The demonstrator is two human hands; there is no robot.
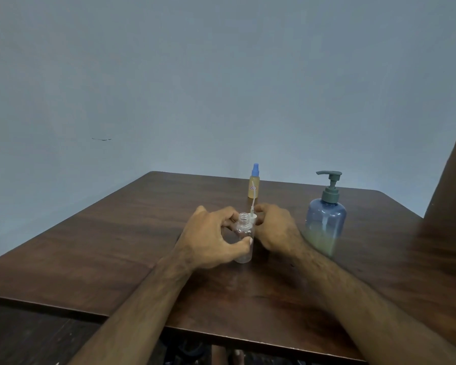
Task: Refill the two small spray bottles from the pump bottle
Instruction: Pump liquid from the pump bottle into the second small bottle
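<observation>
Clear small plastic spray bottle [244,237], uncapped, is steadied upright on brown wooden bench [116,246] by left hand [211,241] fingers; white sprayer head with dip tube [252,214] is pinched by right hand [274,230], kept clear for filling.

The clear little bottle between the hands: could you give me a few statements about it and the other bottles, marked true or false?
1. The clear bottle has its top off. True.
2. The left hand grips the clear bottle. True.
3. The right hand presses the pump bottle. False: it holds the removed spray top beside the clear bottle's neck; the pump bottle stands untouched.
4. The yellow spray bottle lies on its side. False: it stands upright, blue cap on.
5. The pump bottle holds liquid only in its lower part. True.
</observation>
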